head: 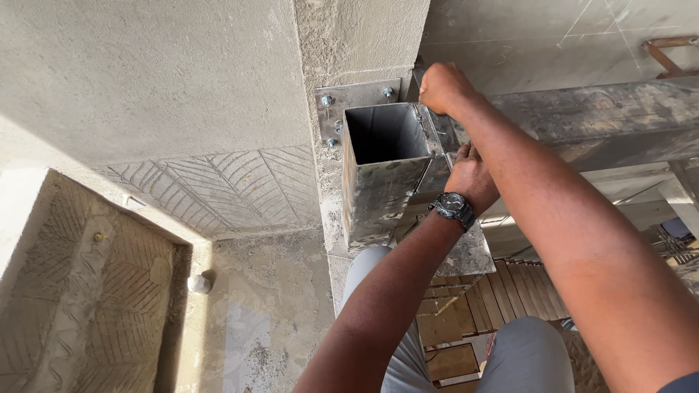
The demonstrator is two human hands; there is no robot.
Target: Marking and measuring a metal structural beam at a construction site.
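Head view: a hollow square steel post (382, 175) stands at centre, its open top toward twelve o'clock, beside a bolted plate (342, 102) on the concrete wall (145, 87). The right hand (444, 86), at one o'clock of the post, is fisted around something hidden. The left hand (472, 178), wearing a wristwatch (453, 209), presses the post's three o'clock side; its fingers are hidden. A steel beam (582, 116) runs off toward three o'clock.

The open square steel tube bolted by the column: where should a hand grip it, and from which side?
Grip the square steel tube just below its open top rim, coming from the left face. That side is bare, while the left hand and right hand crowd the right, and the bolted plate backs it.
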